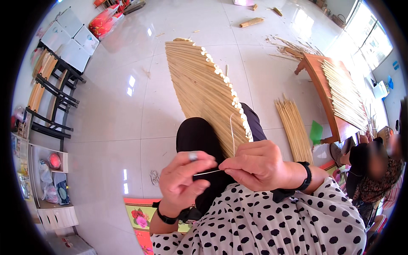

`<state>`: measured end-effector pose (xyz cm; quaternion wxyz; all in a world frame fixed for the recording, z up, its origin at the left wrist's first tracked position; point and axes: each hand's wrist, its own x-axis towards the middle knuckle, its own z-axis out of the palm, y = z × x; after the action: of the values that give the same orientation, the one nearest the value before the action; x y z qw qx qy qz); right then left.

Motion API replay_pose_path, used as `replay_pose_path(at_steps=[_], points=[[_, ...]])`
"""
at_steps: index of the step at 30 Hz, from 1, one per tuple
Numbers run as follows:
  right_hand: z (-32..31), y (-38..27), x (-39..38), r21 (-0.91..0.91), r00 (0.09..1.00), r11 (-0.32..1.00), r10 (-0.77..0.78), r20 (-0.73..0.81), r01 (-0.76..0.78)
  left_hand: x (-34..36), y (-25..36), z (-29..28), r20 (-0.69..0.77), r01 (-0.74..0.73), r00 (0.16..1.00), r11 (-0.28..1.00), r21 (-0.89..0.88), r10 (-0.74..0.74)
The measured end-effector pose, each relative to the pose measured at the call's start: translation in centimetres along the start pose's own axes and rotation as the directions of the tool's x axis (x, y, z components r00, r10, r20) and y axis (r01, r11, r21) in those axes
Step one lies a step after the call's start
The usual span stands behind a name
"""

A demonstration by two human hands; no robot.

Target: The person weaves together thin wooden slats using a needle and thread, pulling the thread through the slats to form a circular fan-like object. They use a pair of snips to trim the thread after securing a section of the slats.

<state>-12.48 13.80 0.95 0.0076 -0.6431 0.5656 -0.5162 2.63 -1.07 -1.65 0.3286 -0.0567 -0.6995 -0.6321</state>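
Note:
A long mat of pale straw-like stalks (199, 85) slants away from my lap, resting against my dark-trousered legs. White knotted loops (231, 91) run along its right edge. Above my lap, my right hand (255, 165) pinches a thin white strand (232, 131), which rises in a curve in front of the mat. A short length of it juts leftward from the pinch. Around that end, my left hand (182, 178) has its thumb and fingers apart, a ring on one finger; no grip on the strand shows.
A bundle of stalks (294, 129) lies on the floor to the right. Beyond it stands a wooden table (316, 80) with more stalks on it. Another person (374, 174) sits at far right. Folded black-framed furniture (53, 93) and a white shelf (57, 214) line the left.

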Motion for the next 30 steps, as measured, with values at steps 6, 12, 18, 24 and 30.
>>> replay_pose_path(at_steps=[6,12,18,24,30], points=[[-1.1,0.8,-1.1,-0.037,0.999,0.999,0.003,-0.054,-0.005,2.6,-1.1,2.3,0.102,-0.184,0.980,0.976,0.119,0.172],[-2.8,2.7,-1.8,-0.140,0.887,0.908,0.338,-0.313,-0.395,2.4,-1.5,0.8,-0.138,0.073,0.985,0.975,-0.209,-0.103],[-4.1,5.4,-2.5,0.225,0.589,0.563,0.806,0.063,-0.795,3.8,-3.7,0.7,-0.282,0.335,0.906,0.942,0.029,-0.314],[-3.6,6.5,-3.5,0.336,0.578,0.510,0.804,0.142,-0.792,5.0,-5.8,5.3,-0.291,0.462,0.859,0.882,0.087,-0.421],[-4.4,7.6,-3.5,0.576,0.539,0.311,0.795,0.278,-0.756,5.3,-6.8,5.5,-0.298,0.439,0.884,0.859,0.263,-0.361]])
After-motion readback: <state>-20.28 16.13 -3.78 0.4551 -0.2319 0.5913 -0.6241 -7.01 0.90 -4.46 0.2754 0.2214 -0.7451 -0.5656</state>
